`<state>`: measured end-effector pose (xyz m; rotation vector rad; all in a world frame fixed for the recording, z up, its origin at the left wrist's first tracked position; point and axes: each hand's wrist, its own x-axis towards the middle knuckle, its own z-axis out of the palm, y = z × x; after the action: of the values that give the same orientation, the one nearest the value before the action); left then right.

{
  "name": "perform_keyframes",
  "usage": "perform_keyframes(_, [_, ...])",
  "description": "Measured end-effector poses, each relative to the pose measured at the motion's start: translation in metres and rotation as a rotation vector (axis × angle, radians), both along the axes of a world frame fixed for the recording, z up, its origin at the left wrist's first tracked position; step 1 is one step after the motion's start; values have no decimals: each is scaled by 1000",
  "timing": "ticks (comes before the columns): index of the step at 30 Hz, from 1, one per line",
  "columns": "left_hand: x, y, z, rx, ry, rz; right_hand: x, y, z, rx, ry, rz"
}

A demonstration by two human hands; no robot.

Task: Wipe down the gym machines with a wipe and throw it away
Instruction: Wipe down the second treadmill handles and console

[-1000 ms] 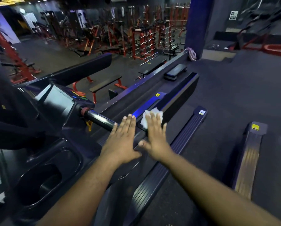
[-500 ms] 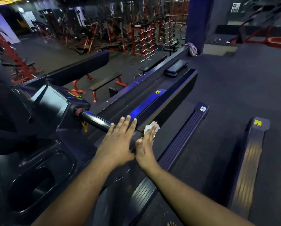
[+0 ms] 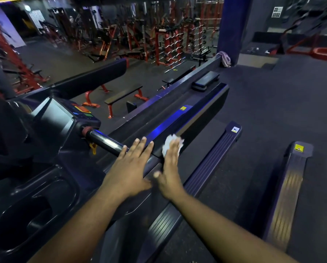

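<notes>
A crumpled white wipe lies on the dark side arm of a treadmill, where blue light reflects. My right hand presses flat on the wipe, fingers straight, covering its lower part. My left hand rests flat on the same arm just to the left, fingers spread, beside the shiny black handlebar. The treadmill's console with coloured buttons sits at the left.
A cup holder recess is at the lower left. Ribbed foot rails and a second treadmill's rail run at the right. Red weight racks and a bench fill the floor beyond. A blue pillar stands behind.
My right hand slid the wipe back toward me along the arm, then out again a little. My left hand stayed flat in place. The camera shifted slightly.
</notes>
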<state>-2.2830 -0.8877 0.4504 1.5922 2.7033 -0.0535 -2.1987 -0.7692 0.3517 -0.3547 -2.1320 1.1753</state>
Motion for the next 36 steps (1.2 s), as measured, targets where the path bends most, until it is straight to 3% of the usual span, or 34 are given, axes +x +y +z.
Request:
perform_keyframes(2, [0, 0, 0, 15, 0, 1, 13, 5, -16, 62, -76, 56])
perform_keyframes(6, [1, 0, 0, 21, -3, 13, -4, 81, -1, -124, -238, -149])
perform_keyframes(8, [2, 0, 1, 31, -12, 16, -11, 106, 17, -102, -271, -191])
perform_keyframes(10, [1, 1, 1, 40, -24, 15, -9, 99, 22, 53, -252, -148])
perform_keyframes(15, [1, 1, -1, 76, -23, 13, 13, 38, 13, 550, -138, 189])
perform_keyframes(18, [2, 0, -2, 66, 2, 16, 3, 78, 29, 739, -153, 156])
perform_keyframes(24, [1, 1, 0, 18, 4, 50, -15, 180, 52, 550, -339, -62])
perform_keyframes(30, [-2, 22, 2, -13, -5, 68, 5, 99, 21, 719, -171, 195])
perform_keyframes(33, [-3, 33, 2, -23, 16, 57, -6, 142, 16, 796, -148, 124])
perform_keyframes(36, [-4, 37, 1, -9, 20, 45, -17, 215, 16, 518, -228, -90])
